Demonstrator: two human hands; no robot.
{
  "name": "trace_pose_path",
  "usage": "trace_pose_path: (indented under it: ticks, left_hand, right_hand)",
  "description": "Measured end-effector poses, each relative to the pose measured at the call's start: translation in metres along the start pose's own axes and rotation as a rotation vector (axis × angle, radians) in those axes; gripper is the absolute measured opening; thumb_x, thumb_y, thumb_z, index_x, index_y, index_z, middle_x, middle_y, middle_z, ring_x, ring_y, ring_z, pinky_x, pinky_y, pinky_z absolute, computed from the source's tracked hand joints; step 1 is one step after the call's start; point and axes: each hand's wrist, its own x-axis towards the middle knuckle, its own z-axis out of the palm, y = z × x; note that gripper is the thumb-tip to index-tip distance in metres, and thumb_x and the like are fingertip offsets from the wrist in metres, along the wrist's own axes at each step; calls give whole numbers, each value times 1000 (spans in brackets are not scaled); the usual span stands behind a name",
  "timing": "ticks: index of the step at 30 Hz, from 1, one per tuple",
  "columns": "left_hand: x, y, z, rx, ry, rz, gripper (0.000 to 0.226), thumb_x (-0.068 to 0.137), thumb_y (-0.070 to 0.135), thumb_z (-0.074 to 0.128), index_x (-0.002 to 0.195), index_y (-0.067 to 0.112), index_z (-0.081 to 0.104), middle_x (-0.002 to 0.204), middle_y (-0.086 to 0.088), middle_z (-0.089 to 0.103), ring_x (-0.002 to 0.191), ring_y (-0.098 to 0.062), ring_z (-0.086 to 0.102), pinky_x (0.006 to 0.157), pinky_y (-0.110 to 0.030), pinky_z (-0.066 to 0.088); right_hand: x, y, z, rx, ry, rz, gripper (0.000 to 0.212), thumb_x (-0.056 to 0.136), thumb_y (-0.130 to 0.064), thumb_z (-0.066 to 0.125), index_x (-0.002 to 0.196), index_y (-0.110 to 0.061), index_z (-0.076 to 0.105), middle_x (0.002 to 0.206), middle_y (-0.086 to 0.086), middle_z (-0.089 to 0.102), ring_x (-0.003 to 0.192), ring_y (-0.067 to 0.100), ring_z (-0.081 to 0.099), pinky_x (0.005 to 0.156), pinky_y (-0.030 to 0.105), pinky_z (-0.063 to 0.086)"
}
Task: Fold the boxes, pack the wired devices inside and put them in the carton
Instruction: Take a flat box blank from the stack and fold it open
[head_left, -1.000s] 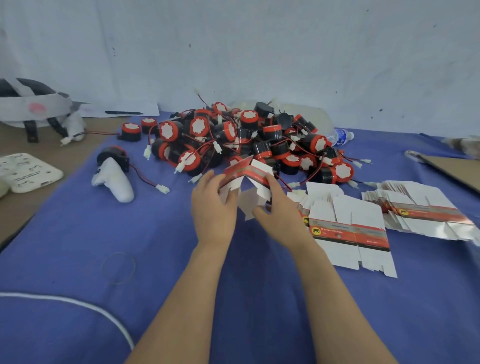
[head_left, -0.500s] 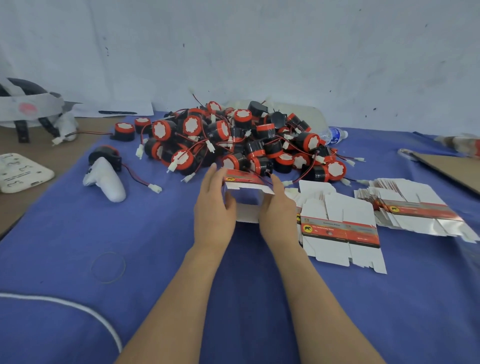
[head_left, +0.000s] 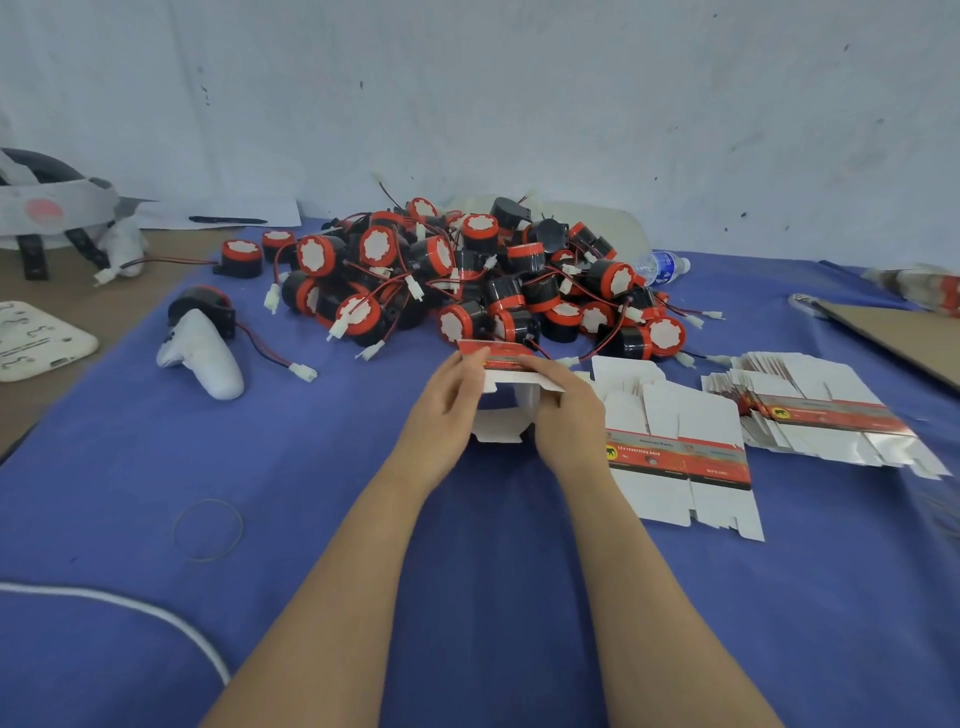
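Both hands hide the sides of a half-folded box (head_left: 501, 428), its inside hard to make out. The brown carton (head_left: 898, 338) is cut off at the right edge. The left hand (head_left: 444, 415) and right hand (head_left: 569, 415) each close their grip on the box, fingers curled over its red top, above the blue surface (head_left: 311, 467). The box is just in front of the piled wired devices (head_left: 467, 280), beside 2 stacks of flat boxes (head_left: 685, 457).

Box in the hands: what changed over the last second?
The box came down from mid-air, flaps splayed, and now stands squared up on the blue cloth. The left hand and right hand keep gripping its sides. The device pile and flat box stacks stayed put.
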Motion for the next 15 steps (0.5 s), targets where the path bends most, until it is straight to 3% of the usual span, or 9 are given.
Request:
trace_pose_path:
  ticks: [2,7,11,15]
  left_hand:
    - [-1,-4,-1,96,1,63,44,103,28,39,147,29,33,153,13,31,135,4,25,108,-18,25]
    - [3,-8,-3,155,54,106,47,99,18,49,145,20,37,150,5,37,138,-10,33,113,-32,32]
    - [4,-11,-5,193,187,80,42,98,11,48,139,23,46,147,4,42,135,-14,38,109,-35,36]
    - [5,-10,-6,150,386,-24,42,98,9,46,137,25,48,139,5,51,127,-15,46,103,-30,40]
  right_hand:
    - [2,3,0,19,-19,18,44,97,-2,40,126,-28,60,108,-6,53,92,12,47,61,5,39]
    - [2,5,3,-3,-160,45,57,97,-7,45,147,-30,30,116,-2,54,102,19,54,70,23,42]
    - [-1,-2,-1,93,-208,-15,40,98,-8,45,134,-20,53,125,-3,61,112,14,56,85,22,48]
    - [-8,-11,-7,218,-439,-59,40,94,-7,44,124,-28,61,114,-18,65,103,-5,57,79,4,44]
